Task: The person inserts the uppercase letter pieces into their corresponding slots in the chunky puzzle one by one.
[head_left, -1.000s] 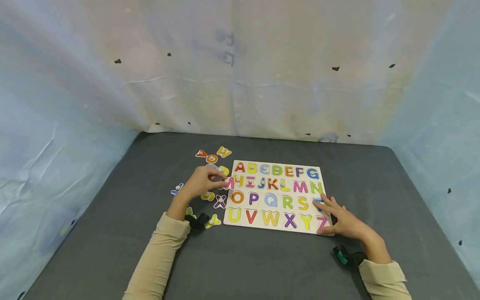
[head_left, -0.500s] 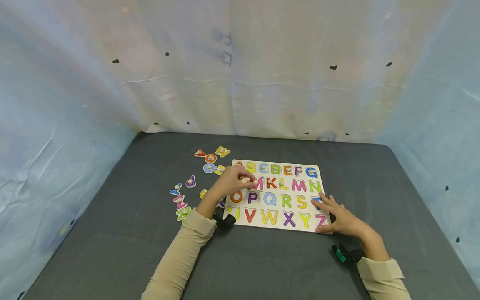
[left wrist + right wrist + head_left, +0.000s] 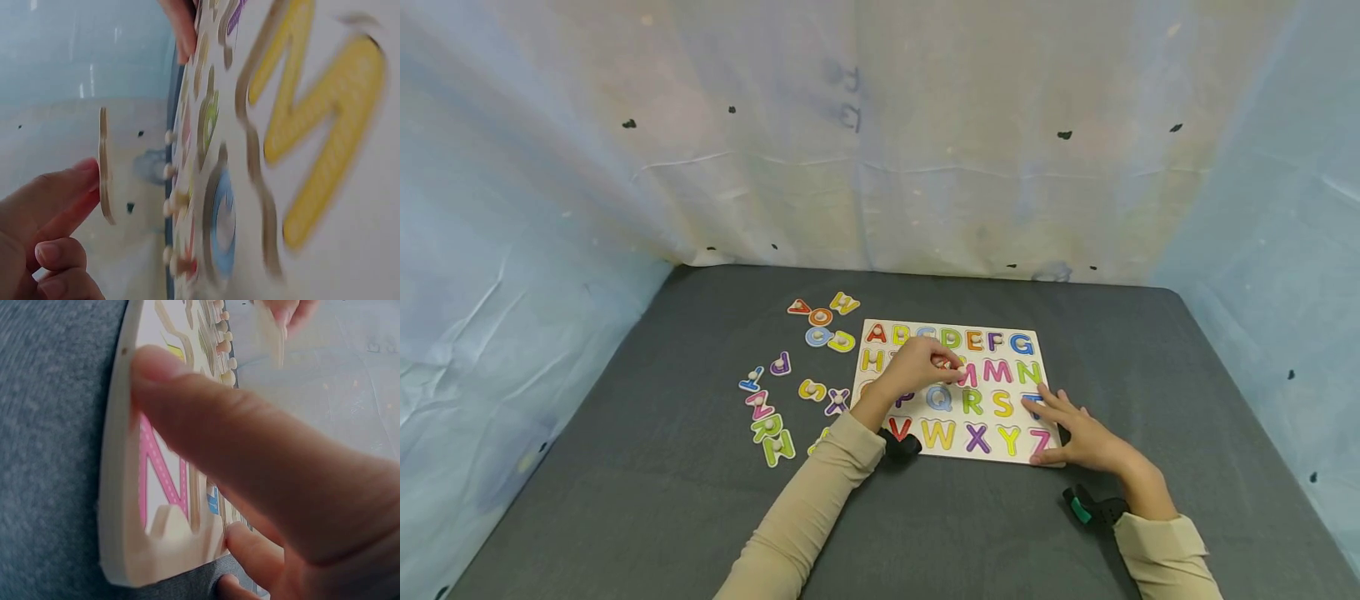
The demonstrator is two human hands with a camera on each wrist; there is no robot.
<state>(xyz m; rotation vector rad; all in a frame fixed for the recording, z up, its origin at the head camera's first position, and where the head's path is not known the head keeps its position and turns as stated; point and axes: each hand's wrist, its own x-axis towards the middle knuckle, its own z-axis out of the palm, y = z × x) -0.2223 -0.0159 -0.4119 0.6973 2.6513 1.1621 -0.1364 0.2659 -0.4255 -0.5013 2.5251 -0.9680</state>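
Observation:
My left hand (image 3: 919,367) pinches a pink letter M puzzle piece (image 3: 967,377) over the middle of a white wooden alphabet board (image 3: 957,452). In the left wrist view that letter piece (image 3: 104,169) shows edge-on between thumb and fingertips, apart from the board. The pink M recess (image 3: 997,372) lies just right of the held piece. My right hand (image 3: 1086,437) rests on the board's right end, fingers stretched over the blue T recess and thumb near the Z. The right wrist view has its thumb (image 3: 212,419) lying across the board's edge. Knobbed letters fill much of the upper rows.
Loose knobbed letters lie left of the board, among them a yellow W (image 3: 845,303), an orange O (image 3: 821,317), a purple P (image 3: 781,364), a purple X (image 3: 837,402) and a green N (image 3: 778,448). Cloth walls (image 3: 955,167) surround the dark table (image 3: 970,525).
My left hand has carried the pink M from the board's left edge rightward over the second row, uncovering loose letters behind it. The right hand has stayed on the board.

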